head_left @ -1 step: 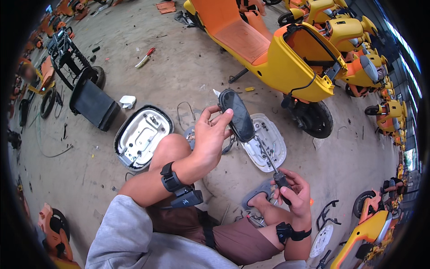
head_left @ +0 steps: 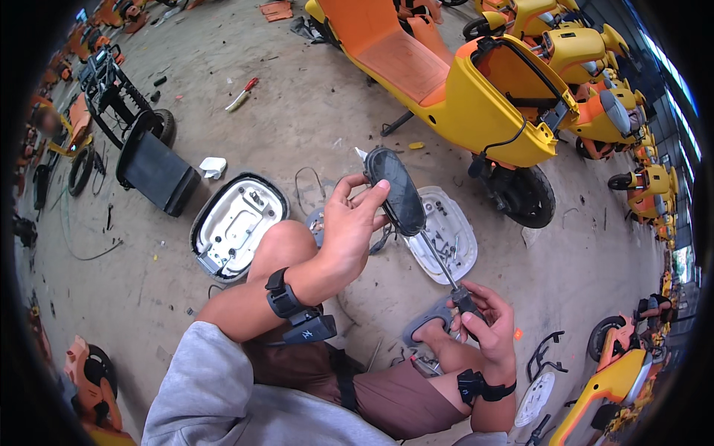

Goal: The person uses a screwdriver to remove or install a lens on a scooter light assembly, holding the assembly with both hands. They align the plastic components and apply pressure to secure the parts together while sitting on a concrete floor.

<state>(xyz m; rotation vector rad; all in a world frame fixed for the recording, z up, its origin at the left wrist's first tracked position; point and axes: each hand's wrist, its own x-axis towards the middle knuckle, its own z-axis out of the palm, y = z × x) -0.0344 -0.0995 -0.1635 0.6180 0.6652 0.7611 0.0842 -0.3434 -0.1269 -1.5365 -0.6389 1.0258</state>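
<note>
My left hand (head_left: 355,219) grips a glossy black oval piece (head_left: 396,195), like a mirror, with its thumb on the face. My right hand (head_left: 487,323) holds the dark grip of a metal rod (head_left: 444,264), which runs up to the oval's lower end; whether it is a tool or a stem I cannot tell. Beneath lie a white tray-like shell (head_left: 454,212) with small hardware in it and, to the left, a black-rimmed white shell (head_left: 242,223) with fittings inside.
A yellow-and-orange scooter (head_left: 483,104) stands ahead, with more along the right. A dark frame with a box (head_left: 155,172) is at left. A red-handled tool (head_left: 239,98), white scraps (head_left: 213,166), wires and black brackets (head_left: 543,357) lie on the floor (head_left: 149,275). Other people appear at both edges.
The oval piece and the rod have shifted very slightly to the right, and my right hand has moved a touch with them. Both grips are unchanged.
</note>
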